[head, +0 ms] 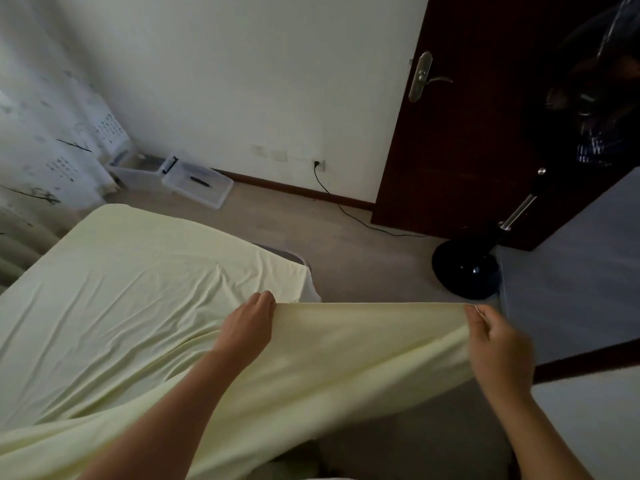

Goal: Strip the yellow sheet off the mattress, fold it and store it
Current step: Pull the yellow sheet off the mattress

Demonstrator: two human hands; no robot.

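One yellow sheet (138, 289) covers most of the one mattress (311, 289), spreading from nine o'clock to the middle of the room. Its near edge is lifted off the bed and pulled taut between two hands. The left hand (247, 327), at about six o'clock, grips that edge with its fingers curled over it; the fingertips are hidden behind the fabric. The right hand (495, 344), at four o'clock, pinches the end of the same edge between thumb and fingers. Only one corner of the mattress is bare, pale with a grey strip just behind it.

Two clear plastic bins stand against the wall at ten o'clock, one (136, 174) touching the other (199, 184); a small dark thing lies in the nearer one, too small to identify. One dark door (467, 133) with one metal handle (420, 76) stands at one o'clock. One black fan (465, 268) stands at three o'clock, its head lost in shadow and cut off at the top right. One cord (332, 199) runs from a wall socket (320, 164) across the floor. A patterned curtain (45, 133) is cut off at the left.
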